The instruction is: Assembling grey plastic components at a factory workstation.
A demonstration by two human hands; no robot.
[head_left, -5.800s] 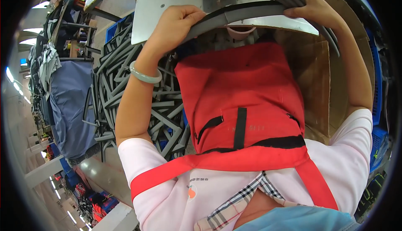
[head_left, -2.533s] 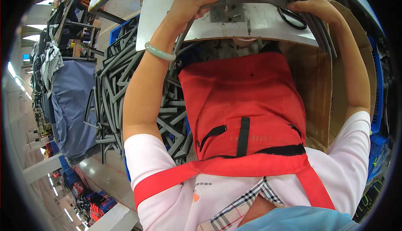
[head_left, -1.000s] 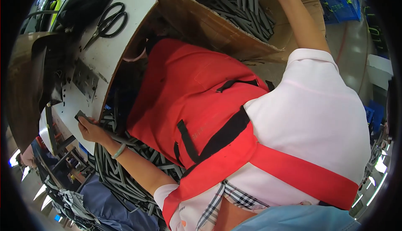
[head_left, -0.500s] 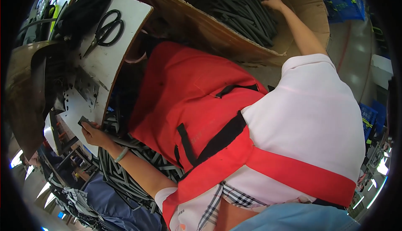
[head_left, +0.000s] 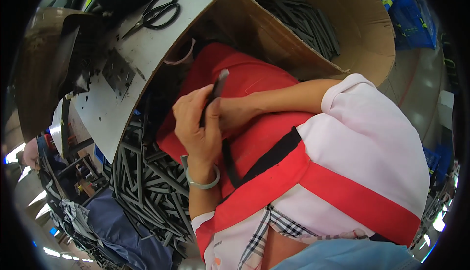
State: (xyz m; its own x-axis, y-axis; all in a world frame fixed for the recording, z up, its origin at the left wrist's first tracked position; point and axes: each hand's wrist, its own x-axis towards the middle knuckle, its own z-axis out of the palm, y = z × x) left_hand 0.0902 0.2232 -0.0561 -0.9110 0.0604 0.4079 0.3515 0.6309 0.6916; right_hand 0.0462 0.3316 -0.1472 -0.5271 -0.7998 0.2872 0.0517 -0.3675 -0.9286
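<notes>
Over the red apron [head_left: 245, 74] on my lap, my two hands meet. My left hand [head_left: 193, 123], with a pale bangle on the wrist, is closed on a short dark strip [head_left: 217, 90] that slants up from between thumb and fingers; its upper end is blurred. Tucked behind the left thumb is my right hand [head_left: 234, 115], its fingers hidden, so I cannot make out its grip. Many long grey strips [head_left: 152, 182] lie in a heap below and to the left of my hands. More grey strips [head_left: 306, 23] fill part of the cardboard box [head_left: 364, 30] at the upper right.
A white tabletop [head_left: 100, 130] on the left carries black-handled scissors [head_left: 156, 13] and a dark metal plate [head_left: 118, 74] with black scraps. A pink container [head_left: 183, 54] sits beside the table edge. Blue crates [head_left: 413, 20] stand at the far right.
My right hand has left the cardboard box and come down to my lap. My left hand has moved right from the table's edge, and both hands are now together.
</notes>
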